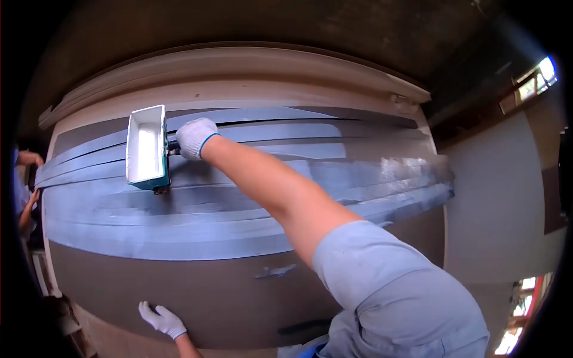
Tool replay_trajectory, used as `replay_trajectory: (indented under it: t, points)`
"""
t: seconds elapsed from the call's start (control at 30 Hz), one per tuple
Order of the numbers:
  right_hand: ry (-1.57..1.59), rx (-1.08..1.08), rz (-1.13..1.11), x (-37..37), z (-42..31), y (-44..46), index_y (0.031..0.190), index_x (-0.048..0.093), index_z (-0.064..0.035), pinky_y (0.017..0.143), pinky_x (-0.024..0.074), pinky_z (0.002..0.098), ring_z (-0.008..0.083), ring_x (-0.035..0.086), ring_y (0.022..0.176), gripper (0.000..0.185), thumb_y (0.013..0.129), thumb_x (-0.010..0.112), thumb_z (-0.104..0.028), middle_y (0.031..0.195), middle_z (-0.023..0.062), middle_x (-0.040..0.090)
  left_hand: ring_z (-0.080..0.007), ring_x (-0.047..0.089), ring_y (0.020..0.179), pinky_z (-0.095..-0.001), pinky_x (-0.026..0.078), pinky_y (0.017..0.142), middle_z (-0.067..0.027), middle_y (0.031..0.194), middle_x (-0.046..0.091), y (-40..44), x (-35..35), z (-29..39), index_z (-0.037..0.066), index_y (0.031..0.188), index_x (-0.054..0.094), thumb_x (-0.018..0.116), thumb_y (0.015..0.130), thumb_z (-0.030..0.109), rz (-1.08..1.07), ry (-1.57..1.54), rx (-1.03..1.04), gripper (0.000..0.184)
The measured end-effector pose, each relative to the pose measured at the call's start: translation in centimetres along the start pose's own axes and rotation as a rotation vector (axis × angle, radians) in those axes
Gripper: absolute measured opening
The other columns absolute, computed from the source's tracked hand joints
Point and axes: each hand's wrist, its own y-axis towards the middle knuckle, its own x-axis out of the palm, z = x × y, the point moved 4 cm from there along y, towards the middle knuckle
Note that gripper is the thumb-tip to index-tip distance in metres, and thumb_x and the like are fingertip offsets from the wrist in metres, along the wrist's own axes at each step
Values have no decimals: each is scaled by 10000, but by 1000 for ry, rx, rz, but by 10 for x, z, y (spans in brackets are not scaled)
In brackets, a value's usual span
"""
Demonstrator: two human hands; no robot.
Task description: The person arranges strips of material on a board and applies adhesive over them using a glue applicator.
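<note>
My right hand [196,138], in a white knit glove, is closed around the dark handle of a glue spreader [147,149]. The spreader has an open box-shaped hopper, white inside and green outside, and sits on long flat strips [239,200] laid side by side. A wet, pale bluish-white film covers much of these strips, with streaks and thin gaps between some of them. My left hand [162,320], gloved too, has its thumb and fingers apart, holds nothing and is at the near edge of the dark brown board [179,292].
Beyond the strips runs a raised pale ledge [239,65]. At the left end, another person's hands [33,179] are by the strip ends. To the right stands a large pale panel [495,197], with bright windows [536,83] behind.
</note>
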Motion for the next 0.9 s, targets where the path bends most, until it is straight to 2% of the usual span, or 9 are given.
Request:
replay_trajectory:
  t: [0.2, 0.37, 0.5, 0.6, 0.67, 0.73, 0.77, 0.83, 0.9]
  points:
    - [-85, 135, -60, -8, 213, -164, 1213, 827, -181, 952, 627, 492, 360, 794, 1090, 329, 961, 702, -351, 1177, 171, 817, -408, 598, 1373, -489, 480, 1200, -264, 1554, 539, -1, 7, 1, -98, 1499, 538, 552, 1024, 30, -2, 16, 5, 492]
    - [-212, 306, -28, -21, 415, -348, 1100, 801, -115, 897, 622, 536, 407, 780, 989, 307, 939, 699, -357, 1044, 212, 803, -373, 601, 1383, -456, 495, 1183, -250, 1508, 587, -41, 6, 54, -81, 1485, 568, 544, 1065, 90, 43, 40, -417, 455]
    - [-150, 509, 153, -33, 524, -522, 1027, 771, -102, 882, 593, 563, 430, 755, 954, 260, 926, 696, -329, 982, 211, 785, -318, 662, 1231, -430, 498, 1129, -189, 1297, 701, -21, 49, 340, -77, 1256, 701, 616, 1000, -4, -78, -299, 202, 278]
    - [-105, 756, 253, -14, 557, -657, 1002, 782, -101, 861, 605, 518, 425, 754, 947, 181, 912, 707, -240, 976, 215, 784, -436, 701, 1158, -474, 550, 1056, -242, 1200, 731, -1, 137, 597, -22, 1150, 746, 668, 897, -28, -262, -477, 745, 265]
    - [1709, 839, 1061, 40, 558, -798, 1161, 794, -20, 928, 615, 460, 308, 798, 1053, 272, 978, 688, -192, 1035, 161, 825, -470, 658, 1221, -532, 512, 1091, -249, 1274, 725, -15, 220, 776, 14, 1268, 727, 688, 955, 174, -363, -456, 1022, 354]
    - [860, 926, 742, 79, 561, -935, 1366, 668, 38, 994, 628, 411, 264, 763, 1134, 393, 1114, 425, -141, 1308, 181, 751, -466, 642, 1302, -520, 487, 1148, -264, 1393, 702, -38, 289, 861, 56, 1403, 702, 561, 1025, 444, -644, -231, 989, 560]
    - [1492, 965, 1152, 94, 539, -978, 1412, 634, 27, 1009, 628, 419, 260, 755, 1146, 433, 1132, 384, -189, 1309, 164, 740, -466, 642, 1302, -520, 487, 1148, -264, 1393, 702, -53, 304, 892, 56, 1403, 702, 561, 1025, 444, -664, -248, 1009, 560]
    - [1471, 1069, 1346, 89, 509, -1011, 1483, 588, 11, 1016, 626, 435, 260, 740, 1168, 445, 1150, 398, -215, 1315, 132, 729, -449, 634, 1352, -500, 484, 1167, -254, 1476, 670, -88, 412, 963, 45, 1446, 678, 582, 983, 486, -1075, 17, 950, 647]
    - [1237, 1134, 1409, 112, 479, -1049, 1435, 622, -15, 956, 632, 391, 206, 735, 1091, 369, 1149, 492, -207, 1234, 80, 722, -439, 638, 1358, -493, 491, 1164, -245, 1472, 678, -113, 437, 986, 50, 1428, 696, 594, 965, 471, -1020, -14, 957, 634]
